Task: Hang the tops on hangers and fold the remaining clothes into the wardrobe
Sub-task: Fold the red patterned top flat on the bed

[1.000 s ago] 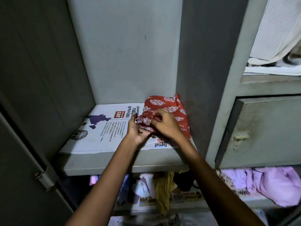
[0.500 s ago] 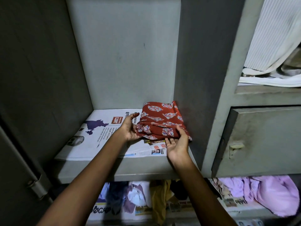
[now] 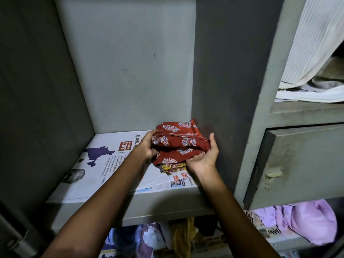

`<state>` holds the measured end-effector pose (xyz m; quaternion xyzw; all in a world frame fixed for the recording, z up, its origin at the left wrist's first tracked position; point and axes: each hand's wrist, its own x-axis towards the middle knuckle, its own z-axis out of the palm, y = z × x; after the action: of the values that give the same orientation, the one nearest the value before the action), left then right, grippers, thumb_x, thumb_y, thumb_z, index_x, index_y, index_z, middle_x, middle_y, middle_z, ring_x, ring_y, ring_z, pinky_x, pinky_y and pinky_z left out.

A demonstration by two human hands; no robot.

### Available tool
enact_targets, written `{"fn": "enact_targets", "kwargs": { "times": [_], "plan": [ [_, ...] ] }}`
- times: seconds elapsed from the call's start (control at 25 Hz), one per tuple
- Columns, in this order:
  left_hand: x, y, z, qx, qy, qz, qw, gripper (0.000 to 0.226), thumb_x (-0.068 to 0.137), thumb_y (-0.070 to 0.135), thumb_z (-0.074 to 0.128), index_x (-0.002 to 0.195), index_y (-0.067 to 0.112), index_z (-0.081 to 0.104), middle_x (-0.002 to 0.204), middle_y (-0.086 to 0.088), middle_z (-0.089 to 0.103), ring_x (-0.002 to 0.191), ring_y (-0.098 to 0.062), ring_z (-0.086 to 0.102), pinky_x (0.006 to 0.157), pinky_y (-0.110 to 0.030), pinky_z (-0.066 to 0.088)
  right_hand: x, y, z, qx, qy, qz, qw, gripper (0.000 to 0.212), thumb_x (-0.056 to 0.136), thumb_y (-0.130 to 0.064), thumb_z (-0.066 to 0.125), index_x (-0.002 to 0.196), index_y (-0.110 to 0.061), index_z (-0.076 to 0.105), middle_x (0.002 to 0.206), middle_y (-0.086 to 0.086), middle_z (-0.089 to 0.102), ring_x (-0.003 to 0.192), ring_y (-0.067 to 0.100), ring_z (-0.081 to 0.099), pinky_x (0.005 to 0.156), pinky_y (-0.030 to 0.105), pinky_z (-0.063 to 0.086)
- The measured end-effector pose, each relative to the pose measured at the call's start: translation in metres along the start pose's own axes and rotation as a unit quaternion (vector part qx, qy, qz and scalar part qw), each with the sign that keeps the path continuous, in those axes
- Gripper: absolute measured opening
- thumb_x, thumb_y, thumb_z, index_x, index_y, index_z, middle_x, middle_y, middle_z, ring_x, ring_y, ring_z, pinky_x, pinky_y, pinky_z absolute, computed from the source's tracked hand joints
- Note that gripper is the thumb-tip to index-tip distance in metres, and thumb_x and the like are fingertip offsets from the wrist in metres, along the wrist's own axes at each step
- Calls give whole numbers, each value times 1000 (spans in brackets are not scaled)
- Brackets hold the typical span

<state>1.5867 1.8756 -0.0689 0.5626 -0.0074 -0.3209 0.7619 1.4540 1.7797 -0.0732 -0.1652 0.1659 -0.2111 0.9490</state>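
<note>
Red cloth [image 3: 178, 144], folded, on newspaper-lined shelf [image 3: 130, 207], gripped at left end by left hand [image 3: 149, 148], cupped underneath by right hand [image 3: 204, 157].

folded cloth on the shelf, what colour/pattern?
Rust-red folded cloth with pale blue-and-white leaf-like motifs; a yellow printed layer shows underneath. Head view.

dim, flat indoor light | dark shadows at left | wide-angle bending at edges | focus sharp
</note>
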Motion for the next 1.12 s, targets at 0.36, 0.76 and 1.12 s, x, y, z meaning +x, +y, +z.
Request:
{"fn": "enact_targets", "kwargs": {
  "times": [0.36,0.76,1.12],
  "plan": [
    [18,13,-6,62,-55,-81,993,39,93,37,49,100,1,59,72,-19,70,60,-31,69,54,-45,57,22,14,2,116,-54,-20,992,65,74,-51,65,126,-12,58,123,13,62,112,32,57,90,51,44],
    [28,16,-30,153,-54,-142,977,90,71,84,33,86,0,62,79,-18,66,69,-28,67,77,-37,57,43,5,34,104,-62,-27,992,43,79,-46,59,109,-15,64,111,10,63,100,29,60,94,48,44],
    [27,1,0,-128,-23,-78,988,89,88,73,18,113,-2,57,100,-24,64,96,-36,58,94,-49,39,45,-2,42,133,-46,-25,990,34,88,-24,44,116,-12,61,101,15,63,112,34,55,94,51,42]
  ]
}}
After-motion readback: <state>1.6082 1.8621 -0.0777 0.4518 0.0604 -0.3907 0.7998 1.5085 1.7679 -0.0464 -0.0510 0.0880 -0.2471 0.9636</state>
